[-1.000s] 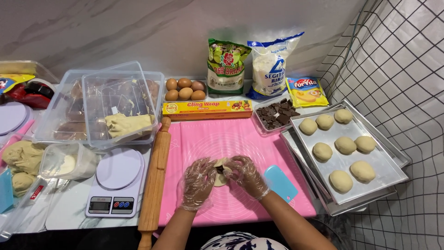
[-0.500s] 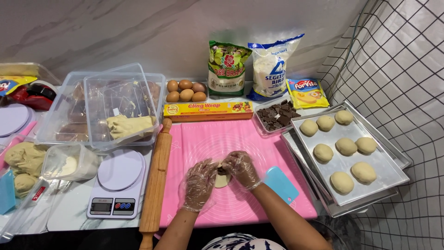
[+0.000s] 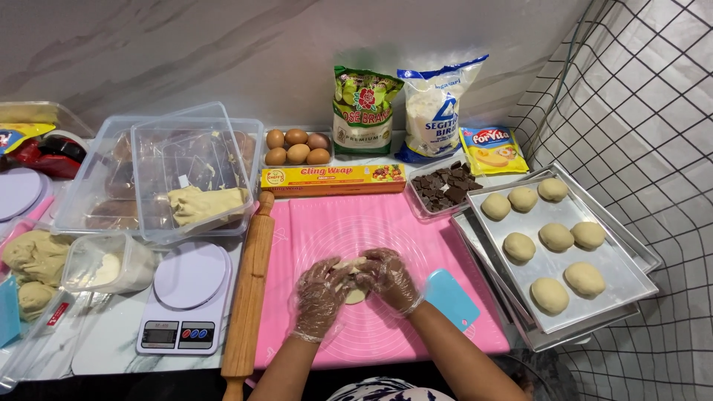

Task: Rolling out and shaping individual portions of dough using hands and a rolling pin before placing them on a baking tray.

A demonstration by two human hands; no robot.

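On the pink mat [image 3: 371, 223], near its middle, a small piece of dough [image 3: 354, 295] is held between two gloved hands. The left hand [image 3: 319, 297] is curled around the dough's left side, and the right hand [image 3: 390, 278] is closed over its top and right side, so only a pale edge of the dough is seen between the fingers.

Just right of the hands, one blue scraper [image 3: 451, 297] lies on the mat. Along the mat's left edge one wooden rolling pin [image 3: 249, 286] is laid lengthwise, and left of it one white scale [image 3: 186, 297] is set on the desk [image 3: 111, 349].

At the right, seven dough balls are counted on the top tray [image 3: 616, 289], which is stacked on other trays. Behind the mat, one long wrap box [image 3: 332, 178] is placed crosswise, with one tub of chocolate pieces [image 3: 443, 189] beside it. Six eggs [image 3: 297, 146] are seen in a carton, and three bags are propped against the wall: one green [image 3: 364, 111], one white and blue [image 3: 434, 108], one yellow [image 3: 492, 148].

At the left, clear plastic boxes [image 3: 160, 174] are stacked, one holding a lump of dough [image 3: 204, 202]. More dough [image 3: 33, 256] lies at the far left edge.
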